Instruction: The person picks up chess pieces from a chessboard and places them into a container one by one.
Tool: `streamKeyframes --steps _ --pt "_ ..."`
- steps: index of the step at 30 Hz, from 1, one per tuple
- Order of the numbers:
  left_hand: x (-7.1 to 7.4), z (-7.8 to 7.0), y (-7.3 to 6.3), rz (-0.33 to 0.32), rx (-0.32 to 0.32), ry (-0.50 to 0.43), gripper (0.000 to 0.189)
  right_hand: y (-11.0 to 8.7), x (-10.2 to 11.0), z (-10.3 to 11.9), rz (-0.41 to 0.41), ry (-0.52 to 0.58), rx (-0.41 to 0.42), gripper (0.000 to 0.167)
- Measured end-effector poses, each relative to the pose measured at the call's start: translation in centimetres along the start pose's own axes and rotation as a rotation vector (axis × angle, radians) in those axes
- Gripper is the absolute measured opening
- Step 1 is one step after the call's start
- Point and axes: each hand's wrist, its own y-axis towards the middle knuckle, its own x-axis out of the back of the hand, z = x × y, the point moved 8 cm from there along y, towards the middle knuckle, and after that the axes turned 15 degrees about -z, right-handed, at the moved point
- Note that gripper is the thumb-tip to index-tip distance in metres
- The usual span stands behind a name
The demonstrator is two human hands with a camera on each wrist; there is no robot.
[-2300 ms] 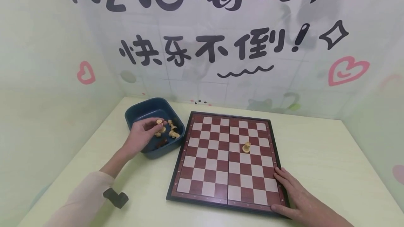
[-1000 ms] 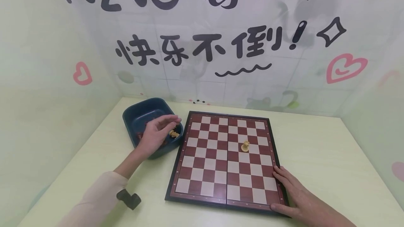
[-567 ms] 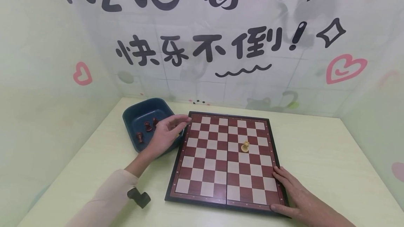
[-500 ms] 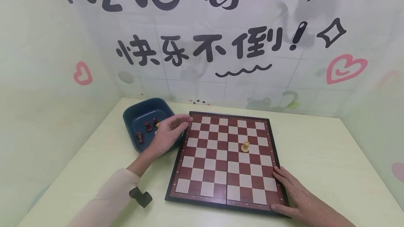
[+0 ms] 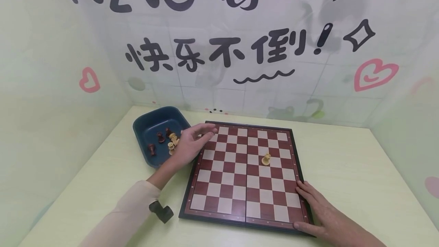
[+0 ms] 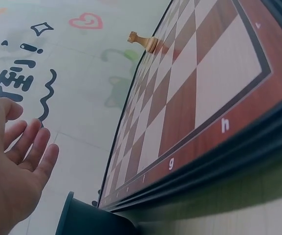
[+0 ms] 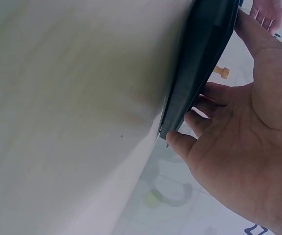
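My left hand [image 5: 193,142] hovers between the blue bin [image 5: 157,115] and the far left corner of the chessboard [image 5: 228,167]. Its fingers are relaxed and slightly bent. In the left wrist view, no piece shows between fingers and thumb. At the board's near right corner rests my right hand [image 5: 326,212]. Its fingers lie along the right edge, and the thumb touches the near edge. The right wrist view shows the fingertips against the board's dark side [image 7: 199,54]. A pale chess piece [image 5: 266,159] with a notched top stands upright on the board's right half.
Several pale chess pieces [image 5: 171,146] and dark chess pieces [image 5: 152,149] lie in the bin, partly behind my left hand. A small dark object [image 5: 162,212] sits at the left sleeve [image 5: 128,214]. A printed wall sheet [image 5: 219,41] rises behind the table [image 5: 346,163].
My left hand, which held a pale chess piece over the bin, has moved right to the board's edge. No piece shows in it now. The right hand stays on the board.
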Motion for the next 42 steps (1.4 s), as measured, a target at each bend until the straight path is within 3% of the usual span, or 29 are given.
streamKeyframes --steps 10,16,30,42 --pt "-1.2 0.4 -0.5 0.042 0.042 -0.024 0.029 -0.1 0.2 0.3 -0.019 -0.002 0.027 0.095" --pt "-2.2 0.5 -1.0 0.074 0.054 -0.035 0.029 -0.1 0.0 0.1 0.005 -0.01 -0.002 0.098" --pt "-5.3 1.3 -1.7 0.115 0.082 -0.039 0.032 -0.1 -0.1 0.1 0.022 -0.041 0.0 0.099" --pt "-6.7 1.5 -2.0 0.132 0.058 -0.031 0.03 -0.2 -0.1 0.1 -0.004 -0.033 0.016 0.097"
